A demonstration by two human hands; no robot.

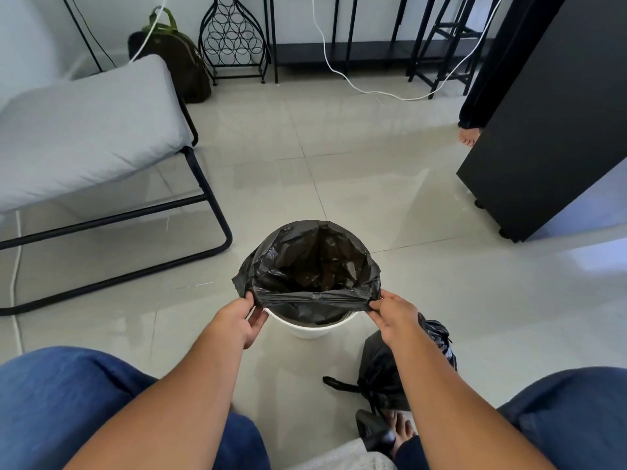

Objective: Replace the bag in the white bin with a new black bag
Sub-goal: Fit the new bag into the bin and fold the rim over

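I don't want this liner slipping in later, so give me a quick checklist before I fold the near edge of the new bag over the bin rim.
1. Left hand pinches the bag edge: ok.
2. Right hand pinches the bag edge: ok.
3. New black bag is opened wide inside the white bin: ok.
4. Far edge sits over the rim: cannot tell, the bag hides the rim there.
5. Near edge folded over the rim: not ok, it is stretched above the rim.
6. Old tied bag is out, on the floor beside the bin: ok.

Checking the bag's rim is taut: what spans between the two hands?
Head view: the new black bag's near edge, stretched between left hand and right hand.
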